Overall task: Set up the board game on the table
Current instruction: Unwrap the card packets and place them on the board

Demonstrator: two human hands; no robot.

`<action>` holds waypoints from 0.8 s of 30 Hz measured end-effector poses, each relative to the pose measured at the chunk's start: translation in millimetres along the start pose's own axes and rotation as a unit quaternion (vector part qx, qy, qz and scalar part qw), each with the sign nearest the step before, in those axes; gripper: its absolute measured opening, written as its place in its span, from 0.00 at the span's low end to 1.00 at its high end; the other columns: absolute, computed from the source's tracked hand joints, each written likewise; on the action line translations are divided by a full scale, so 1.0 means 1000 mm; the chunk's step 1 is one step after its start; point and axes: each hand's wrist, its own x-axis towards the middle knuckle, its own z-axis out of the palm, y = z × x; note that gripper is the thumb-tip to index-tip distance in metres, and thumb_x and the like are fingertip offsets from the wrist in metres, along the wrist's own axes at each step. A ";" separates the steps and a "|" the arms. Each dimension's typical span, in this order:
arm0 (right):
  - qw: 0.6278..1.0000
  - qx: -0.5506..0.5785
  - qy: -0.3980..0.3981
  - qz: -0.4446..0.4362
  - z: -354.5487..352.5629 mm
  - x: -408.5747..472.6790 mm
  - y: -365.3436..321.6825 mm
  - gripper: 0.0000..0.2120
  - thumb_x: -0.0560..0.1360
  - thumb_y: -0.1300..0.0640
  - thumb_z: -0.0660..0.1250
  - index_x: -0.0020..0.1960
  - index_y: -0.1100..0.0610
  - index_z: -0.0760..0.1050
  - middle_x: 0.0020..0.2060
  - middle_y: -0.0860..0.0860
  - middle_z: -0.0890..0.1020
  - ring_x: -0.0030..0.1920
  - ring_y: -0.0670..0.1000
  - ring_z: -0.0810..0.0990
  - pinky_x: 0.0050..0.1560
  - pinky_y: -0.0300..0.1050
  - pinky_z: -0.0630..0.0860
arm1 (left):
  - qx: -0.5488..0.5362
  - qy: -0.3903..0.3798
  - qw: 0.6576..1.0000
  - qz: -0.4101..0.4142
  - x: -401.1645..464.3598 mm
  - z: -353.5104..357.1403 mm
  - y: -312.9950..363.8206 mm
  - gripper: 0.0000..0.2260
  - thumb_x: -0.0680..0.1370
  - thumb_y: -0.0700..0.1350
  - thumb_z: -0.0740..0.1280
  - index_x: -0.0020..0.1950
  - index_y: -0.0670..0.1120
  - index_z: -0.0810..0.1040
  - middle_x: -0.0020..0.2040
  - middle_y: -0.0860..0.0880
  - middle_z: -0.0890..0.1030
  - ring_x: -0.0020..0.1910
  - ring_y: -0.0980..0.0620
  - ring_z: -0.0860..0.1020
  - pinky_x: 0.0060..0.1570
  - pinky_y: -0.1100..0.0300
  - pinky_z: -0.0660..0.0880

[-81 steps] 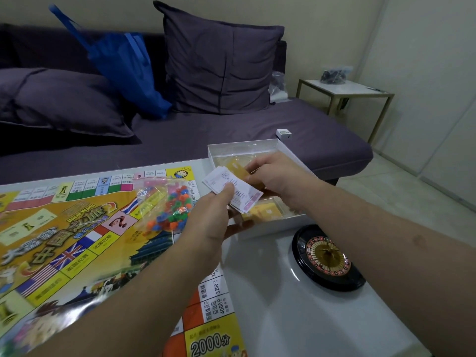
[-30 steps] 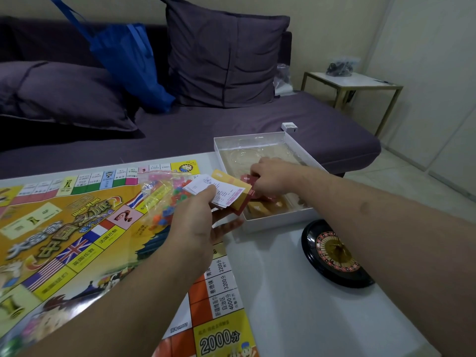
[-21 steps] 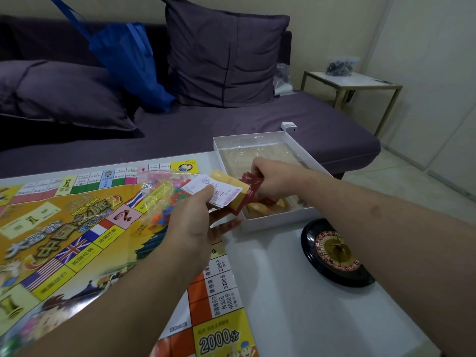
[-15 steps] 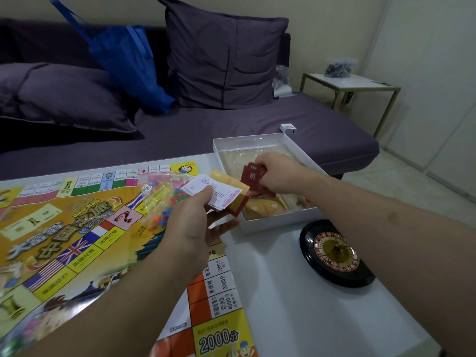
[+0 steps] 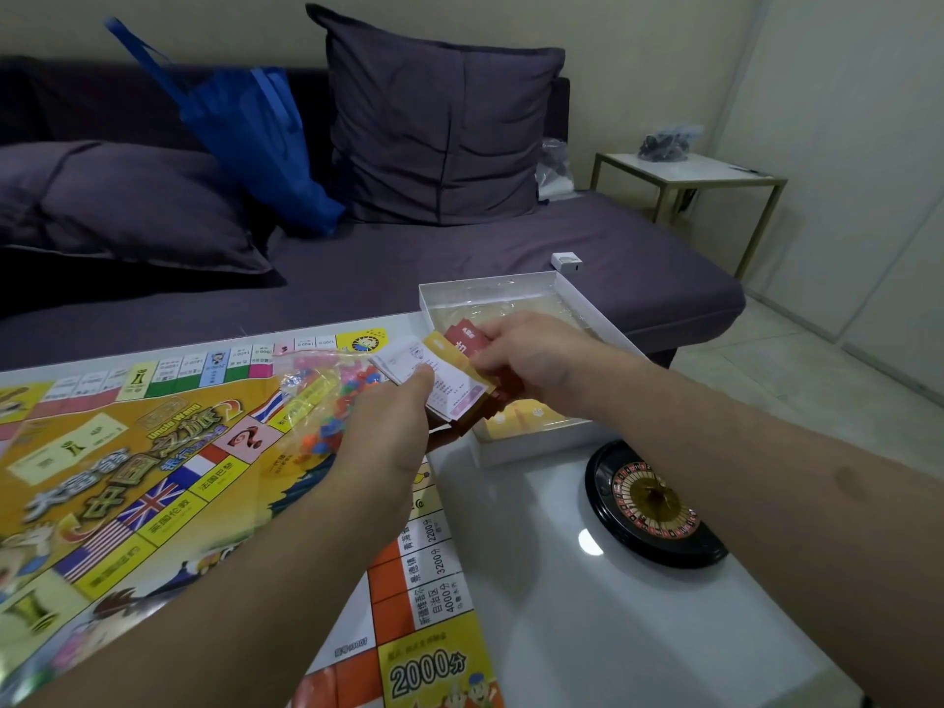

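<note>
Left hand (image 5: pixel 388 431) grips card stack (image 5: pixel 439 383), thumb on top, fingers beneath. Right hand (image 5: pixel 536 357) pinches red cards (image 5: pixel 462 339) against stack's far edge, above box (image 5: pixel 587 304).

The right hand (image 5: pixel 536 362) has lifted a small stack of dark red cards (image 5: pixel 466 340) out of the open white cardboard box (image 5: pixel 597 311) at centre frame. It now pinches them against the white and yellow cards (image 5: pixel 439 380) held by the left hand (image 5: pixel 388 426), just left of the box.
</note>
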 end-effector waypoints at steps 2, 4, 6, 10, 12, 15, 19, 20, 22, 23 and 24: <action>0.999 -0.041 -0.001 -0.015 0.001 -0.002 0.001 0.12 0.78 0.72 0.63 0.55 0.61 0.81 0.45 0.60 0.86 0.39 0.54 0.86 0.37 0.47 0.82 | 0.014 0.006 1.000 0.007 0.001 0.000 -0.001 0.06 0.86 0.46 0.65 0.50 0.48 0.78 0.38 0.49 0.88 0.45 0.46 0.88 0.61 0.42 0.81; 0.999 -0.036 0.004 -0.017 0.002 -0.004 0.001 0.13 0.79 0.72 0.62 0.52 0.58 0.81 0.43 0.57 0.86 0.38 0.52 0.86 0.37 0.46 0.82 | 0.012 0.008 1.000 0.002 0.002 0.001 -0.001 0.06 0.85 0.45 0.65 0.49 0.48 0.78 0.37 0.50 0.88 0.46 0.45 0.88 0.61 0.42 0.81; 1.000 -0.016 0.009 -0.013 0.005 -0.003 0.000 0.15 0.79 0.72 0.61 0.51 0.56 0.81 0.44 0.56 0.86 0.40 0.53 0.86 0.41 0.48 0.83 | -0.013 0.009 1.000 -0.016 0.004 0.002 -0.001 0.05 0.85 0.44 0.65 0.50 0.47 0.78 0.38 0.48 0.88 0.45 0.45 0.88 0.58 0.42 0.83; 0.998 0.044 -0.025 0.029 0.011 0.003 0.003 0.13 0.79 0.64 0.65 0.61 0.64 0.82 0.48 0.60 0.86 0.40 0.55 0.82 0.35 0.44 0.77 | -0.055 0.011 0.997 -0.048 0.007 0.008 0.002 0.05 0.85 0.42 0.65 0.57 0.42 0.78 0.41 0.42 0.88 0.42 0.43 0.88 0.53 0.41 0.84; 0.999 0.001 -0.015 0.032 0.004 0.012 0.004 0.14 0.80 0.56 0.69 0.59 0.66 0.83 0.45 0.57 0.84 0.40 0.54 0.80 0.36 0.44 0.75 | -0.069 0.019 0.996 -0.059 0.009 0.010 0.002 0.04 0.85 0.40 0.64 0.56 0.41 0.77 0.43 0.40 0.87 0.42 0.42 0.88 0.51 0.41 0.85; 0.981 -0.178 0.078 -0.009 -0.019 0.026 0.006 0.11 0.81 0.62 0.64 0.58 0.57 0.84 0.48 0.49 0.83 0.43 0.50 0.79 0.43 0.42 0.75 | -0.083 0.026 0.994 -0.065 0.011 0.011 0.001 0.05 0.85 0.39 0.63 0.52 0.42 0.77 0.41 0.42 0.86 0.42 0.43 0.87 0.45 0.44 0.86; 0.903 -0.423 0.074 -0.016 -0.033 0.041 0.023 0.18 0.79 0.65 0.64 0.66 0.55 0.82 0.59 0.51 0.82 0.58 0.52 0.80 0.52 0.42 0.76 | -0.082 0.029 0.994 -0.060 0.013 0.012 -0.004 0.04 0.85 0.40 0.64 0.53 0.43 0.78 0.36 0.45 0.87 0.38 0.48 0.87 0.45 0.45 0.86; 0.882 -0.467 0.064 -0.015 -0.032 0.045 0.028 0.17 0.79 0.61 0.67 0.67 0.54 0.81 0.63 0.51 0.80 0.62 0.54 0.78 0.57 0.46 0.77 | -0.077 0.025 0.995 -0.060 0.014 0.012 -0.006 0.04 0.85 0.40 0.64 0.55 0.43 0.79 0.36 0.46 0.87 0.37 0.49 0.87 0.46 0.46 0.86; 0.846 -0.531 0.049 -0.021 -0.027 0.052 0.035 0.18 0.79 0.54 0.70 0.68 0.51 0.80 0.65 0.52 0.77 0.63 0.57 0.76 0.63 0.53 0.77 | -0.063 0.014 0.996 -0.057 0.016 0.011 -0.009 0.06 0.85 0.42 0.65 0.60 0.44 0.79 0.39 0.47 0.88 0.38 0.51 0.87 0.48 0.47 0.86; 0.832 -0.552 0.046 -0.029 -0.025 0.053 0.036 0.17 0.78 0.52 0.71 0.67 0.51 0.79 0.64 0.52 0.77 0.62 0.57 0.76 0.63 0.54 0.77 | -0.057 0.011 0.997 -0.055 0.017 0.012 -0.010 0.07 0.85 0.43 0.65 0.62 0.44 0.78 0.42 0.47 0.88 0.40 0.50 0.88 0.49 0.46 0.86; 0.822 -0.567 0.045 -0.035 -0.023 0.054 0.037 0.16 0.78 0.52 0.71 0.65 0.50 0.79 0.63 0.52 0.76 0.61 0.57 0.75 0.62 0.54 0.76 | -0.051 0.010 0.997 -0.051 0.018 0.012 -0.012 0.08 0.85 0.44 0.65 0.63 0.43 0.78 0.44 0.46 0.88 0.43 0.49 0.88 0.51 0.46 0.85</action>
